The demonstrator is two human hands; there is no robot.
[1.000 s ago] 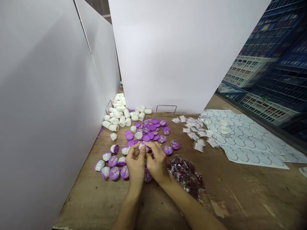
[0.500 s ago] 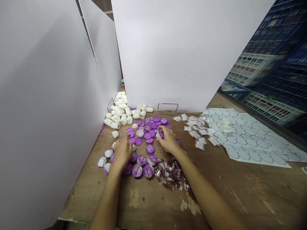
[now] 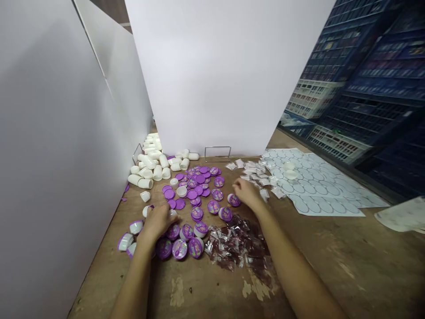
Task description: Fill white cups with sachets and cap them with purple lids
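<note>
My left hand (image 3: 158,221) is curled over the group of purple-lidded cups at the left front. A small white cup (image 3: 172,213) shows between its thumb and fingers, and its fingertips are partly hidden. More lidded cups (image 3: 179,249) sit upright by its wrist, and a few others (image 3: 125,241) lie tipped on their sides to its left. My right hand (image 3: 247,193) hovers with loosely bent fingers and nothing visible in them. It is beside an upright lidded cup (image 3: 233,200) and in front of the white sachets (image 3: 255,167).
Purple lids (image 3: 200,179) are scattered mid-table. White cups, many nested in stacks (image 3: 154,161), are heaped at back left. Clear dark packets (image 3: 237,248) lie at front centre. Sheets with printed ovals (image 3: 312,177) lie right. White panels (image 3: 206,79) stand behind and left; stacked crates (image 3: 358,97) stand right.
My right hand has let go of a lidded cup and moved right toward the sachets. My left hand has closed in lower around the cups. The view has shifted to the right.
</note>
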